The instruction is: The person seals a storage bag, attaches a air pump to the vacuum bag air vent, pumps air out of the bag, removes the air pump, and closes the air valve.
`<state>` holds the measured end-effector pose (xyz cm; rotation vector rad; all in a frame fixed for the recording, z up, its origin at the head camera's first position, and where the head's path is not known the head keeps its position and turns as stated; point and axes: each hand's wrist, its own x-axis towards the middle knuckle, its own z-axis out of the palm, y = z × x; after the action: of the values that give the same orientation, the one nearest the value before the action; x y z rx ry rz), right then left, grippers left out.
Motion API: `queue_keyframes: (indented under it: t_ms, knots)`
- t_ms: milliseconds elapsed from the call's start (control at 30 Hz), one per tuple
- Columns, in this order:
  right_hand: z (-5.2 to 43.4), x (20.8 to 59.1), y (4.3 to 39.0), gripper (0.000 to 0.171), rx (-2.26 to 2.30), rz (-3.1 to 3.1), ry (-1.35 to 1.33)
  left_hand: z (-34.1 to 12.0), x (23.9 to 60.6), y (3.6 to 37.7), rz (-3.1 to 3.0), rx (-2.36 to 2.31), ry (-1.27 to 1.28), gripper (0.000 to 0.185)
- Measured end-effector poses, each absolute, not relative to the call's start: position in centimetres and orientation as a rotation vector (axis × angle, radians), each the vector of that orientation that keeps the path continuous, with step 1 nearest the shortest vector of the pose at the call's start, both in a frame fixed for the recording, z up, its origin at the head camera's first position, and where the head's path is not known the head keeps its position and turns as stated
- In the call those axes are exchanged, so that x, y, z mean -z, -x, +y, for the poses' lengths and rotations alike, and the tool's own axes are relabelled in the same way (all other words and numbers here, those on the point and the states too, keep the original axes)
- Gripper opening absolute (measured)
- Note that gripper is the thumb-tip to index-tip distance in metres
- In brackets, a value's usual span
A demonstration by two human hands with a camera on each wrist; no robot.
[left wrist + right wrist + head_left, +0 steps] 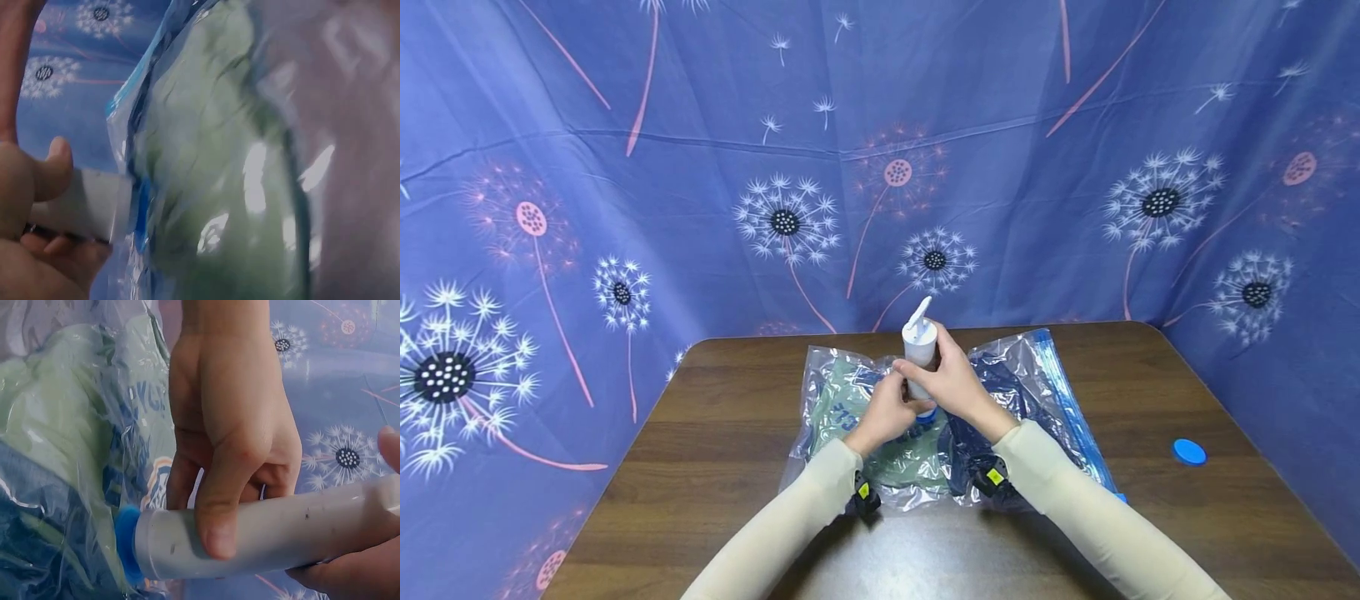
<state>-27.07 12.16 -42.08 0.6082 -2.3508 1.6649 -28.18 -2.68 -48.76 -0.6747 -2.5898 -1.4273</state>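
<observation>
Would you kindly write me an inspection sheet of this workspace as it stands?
Surface: dark brown wooden table, rounded corners.
Job's things: clear vacuum storage bag with a blue zip edge lies flat, holding a pale green garment and dark blue clothing; white hand pump stands upright on the bag's blue valve.
Clutter: blue round cap lying apart on the table, right of the bag.
Grippers: left hand and right hand both grip the pump barrel.
Cables: nothing seen.
Surroundings: blue dandelion-print cloth hung behind and at both sides.
</observation>
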Motion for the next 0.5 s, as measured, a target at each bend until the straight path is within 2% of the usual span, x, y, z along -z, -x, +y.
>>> queue_keyframes:
  t_ms: [267, 500]
  knots:
    - [12.1, 42.0, 27.1, 0.058, -1.629, -2.376, -0.668, -2.0, 49.0, 27.6, -2.528, 1.372, 0.581, 0.049]
    - [12.7, 41.8, 28.3, 0.053, -1.671, -2.425, -0.820, -3.3, 49.1, 28.7, -2.564, 1.558, 0.720, 0.048]
